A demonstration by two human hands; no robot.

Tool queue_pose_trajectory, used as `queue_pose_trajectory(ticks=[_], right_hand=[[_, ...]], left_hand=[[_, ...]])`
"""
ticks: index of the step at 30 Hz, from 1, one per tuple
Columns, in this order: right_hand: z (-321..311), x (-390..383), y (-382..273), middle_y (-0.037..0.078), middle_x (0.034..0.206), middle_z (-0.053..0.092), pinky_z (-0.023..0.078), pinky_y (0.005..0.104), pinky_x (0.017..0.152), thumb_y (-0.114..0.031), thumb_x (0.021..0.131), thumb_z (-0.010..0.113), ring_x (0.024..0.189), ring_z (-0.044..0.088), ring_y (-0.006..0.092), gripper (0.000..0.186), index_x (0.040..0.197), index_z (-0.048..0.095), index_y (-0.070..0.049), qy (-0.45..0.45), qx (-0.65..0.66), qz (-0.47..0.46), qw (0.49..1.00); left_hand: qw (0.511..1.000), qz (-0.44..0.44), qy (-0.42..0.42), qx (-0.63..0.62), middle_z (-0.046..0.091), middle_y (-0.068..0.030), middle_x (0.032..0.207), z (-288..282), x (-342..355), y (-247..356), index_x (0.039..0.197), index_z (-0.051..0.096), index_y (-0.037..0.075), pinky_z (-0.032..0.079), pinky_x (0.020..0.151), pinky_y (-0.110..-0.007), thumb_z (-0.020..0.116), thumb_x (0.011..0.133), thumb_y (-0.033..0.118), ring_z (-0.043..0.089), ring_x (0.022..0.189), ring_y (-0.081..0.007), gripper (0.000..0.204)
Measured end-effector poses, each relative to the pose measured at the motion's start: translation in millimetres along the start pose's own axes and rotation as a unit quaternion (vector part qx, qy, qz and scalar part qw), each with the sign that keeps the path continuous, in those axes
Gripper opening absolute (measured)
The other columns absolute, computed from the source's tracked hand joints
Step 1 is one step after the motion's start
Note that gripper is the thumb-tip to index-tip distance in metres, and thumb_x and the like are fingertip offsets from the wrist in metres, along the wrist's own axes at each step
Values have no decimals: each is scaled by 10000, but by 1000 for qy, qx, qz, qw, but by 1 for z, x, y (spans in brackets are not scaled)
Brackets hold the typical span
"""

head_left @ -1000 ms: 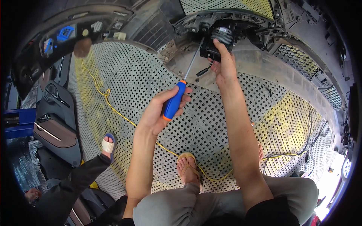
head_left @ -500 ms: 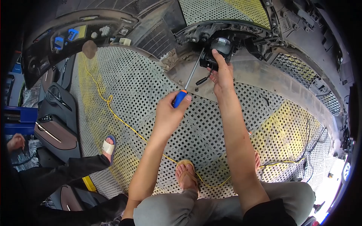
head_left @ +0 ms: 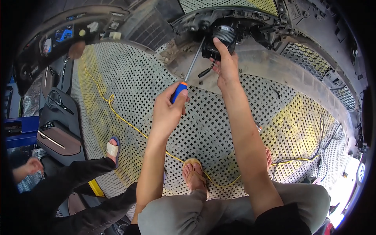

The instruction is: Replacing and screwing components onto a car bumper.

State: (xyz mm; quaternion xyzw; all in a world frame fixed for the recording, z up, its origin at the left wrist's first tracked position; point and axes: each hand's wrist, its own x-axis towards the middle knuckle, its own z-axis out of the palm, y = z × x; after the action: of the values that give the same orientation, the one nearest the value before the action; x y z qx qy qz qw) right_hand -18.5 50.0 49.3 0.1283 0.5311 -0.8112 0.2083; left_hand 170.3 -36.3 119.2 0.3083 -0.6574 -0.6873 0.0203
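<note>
In the upper middle of the frame, a black unit with a finned, rounded body and a pale label (head_left: 225, 34) sits against the dark plastic edge of a large curved vehicle part (head_left: 180, 26). The right hand (head_left: 226, 64) grips this unit from below: the thumb lies along its front face and the other fingers curl under its lower edge, partly hidden. A short black cable ending in a slim cylindrical plug (head_left: 204, 72) hangs from the unit, just left of the right hand.

Left of centre, the left hand (head_left: 170, 105) is closed around the blue plastic handle with an orange collar of a long screwdriver (head_left: 179, 92), its thumb pressed along the handle. The thin silver metal shaft (head_left: 192, 60) slants up and to the right, its upper end beside the left side of the unit; whether the tip touches anything cannot be told.

Below both hands spreads a floor of pale grey and yellow perforated plastic tiles (head_left: 203, 125), crossed by a thin yellow cable (head_left: 126, 121) running from the upper left to the lower middle. At the left edge are another person's blurred bare hand (head_left: 33, 165) and black-trousered leg (head_left: 84, 172), near a brown and black car door panel (head_left: 60, 143)
</note>
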Motion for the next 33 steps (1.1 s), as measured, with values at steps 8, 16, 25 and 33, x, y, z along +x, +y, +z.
queue_pose_trajectory(ticks=[8,16,25,33], right_hand=[[-8,3,8,154,1240,556,481,362,818,-575,699,868,1005,597,206,1046,1384,345,18,-38,4,0,999],[7,-164,61,140,1243,563,419,326,1011,-440,1071,481,1158,547,206,519,1333,448,6,0,-27,12,1000],[49,-211,74,58,1005,561,421,226,627,-346,1091,448,780,524,88,458,1384,392,1,-72,236,120,962],[56,-209,78,75,751,571,433,332,600,-326,1070,506,623,531,155,428,1309,420,19,47,-8,-39,998]], left_hand=[[884,217,150,385,671,-152,833,9,2,6,1172,668,-12,493,682,-360,719,897,176,604,673,-243,337],[974,71,94,193,615,-5,933,7,4,9,1246,619,19,440,717,-234,614,1000,202,526,801,-69,307],[729,387,111,554,537,-181,1243,12,7,40,1168,620,17,423,964,-448,693,902,219,497,1117,-353,342],[488,555,-6,673,479,-218,1468,46,163,148,1507,388,85,415,1096,-471,811,745,103,454,1355,-410,872]])
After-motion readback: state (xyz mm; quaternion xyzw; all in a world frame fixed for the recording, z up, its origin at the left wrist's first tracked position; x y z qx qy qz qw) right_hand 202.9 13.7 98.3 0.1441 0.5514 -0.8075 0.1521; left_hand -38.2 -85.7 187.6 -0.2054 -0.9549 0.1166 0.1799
